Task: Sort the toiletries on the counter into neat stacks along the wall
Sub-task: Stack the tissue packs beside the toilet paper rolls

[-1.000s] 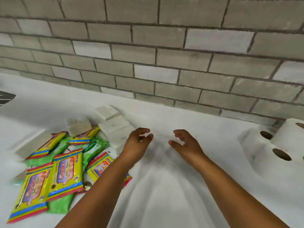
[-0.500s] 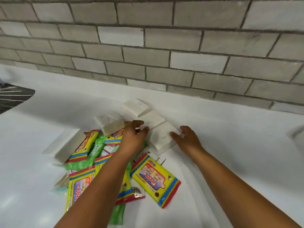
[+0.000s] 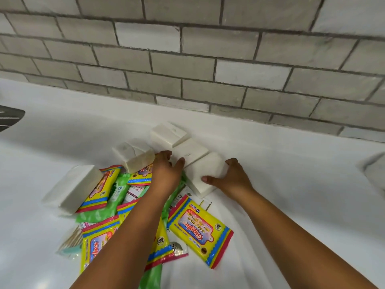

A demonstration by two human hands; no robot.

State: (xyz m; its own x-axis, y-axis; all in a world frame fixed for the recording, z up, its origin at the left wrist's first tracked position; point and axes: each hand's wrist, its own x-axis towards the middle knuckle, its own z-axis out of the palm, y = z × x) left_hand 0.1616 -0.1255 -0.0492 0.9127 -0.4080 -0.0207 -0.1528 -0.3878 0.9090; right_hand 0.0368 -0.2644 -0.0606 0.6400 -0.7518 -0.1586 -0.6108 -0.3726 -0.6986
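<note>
I see the right hand (image 3: pixel 233 182) gripping the nearest white soap bar (image 3: pixel 206 174), thumb on its near face, fingers curled over the far edge. The left hand (image 3: pixel 166 174) lies flat, fingertips touching the next bar (image 3: pixel 190 152). Wipe packs (image 3: pixel 200 228) crowd below the wrists — counter (image 3: pixel 291 163) beyond the fingertips, tiled wall (image 3: pixel 208 65) behind.

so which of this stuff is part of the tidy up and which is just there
Part of the job:
- white soap bars: one gripped by the right hand, one under the left hand, others beside them
- yellow wipe packs
- green packs
- small sachets

Just there:
- tiled wall
- white counter
- dark thing at the left edge
</note>
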